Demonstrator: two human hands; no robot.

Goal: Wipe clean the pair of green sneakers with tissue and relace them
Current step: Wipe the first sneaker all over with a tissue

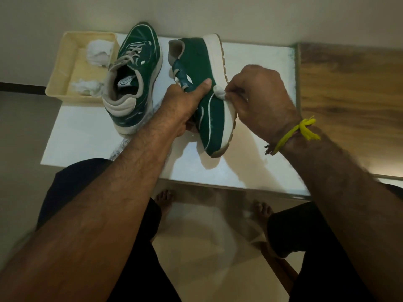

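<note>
My left hand (pixel 185 103) grips a green sneaker (pixel 200 59) with a cream sole, tilted on its side above the white table, thumb across its upper. My right hand (pixel 257 99) pinches a small wad of white tissue (pixel 219 92) and presses it against the shoe's side near the sole. The second green sneaker (pixel 139 62) stands upright on the table to the left, its beige laces still in the eyelets.
A cream plastic tray (pixel 63 68) at the table's back left holds crumpled tissues (pixel 98 53). The white tabletop (pixel 87 136) ends in a glass edge near my knees. A wooden surface (pixel 349 88) lies to the right. My bare feet show below.
</note>
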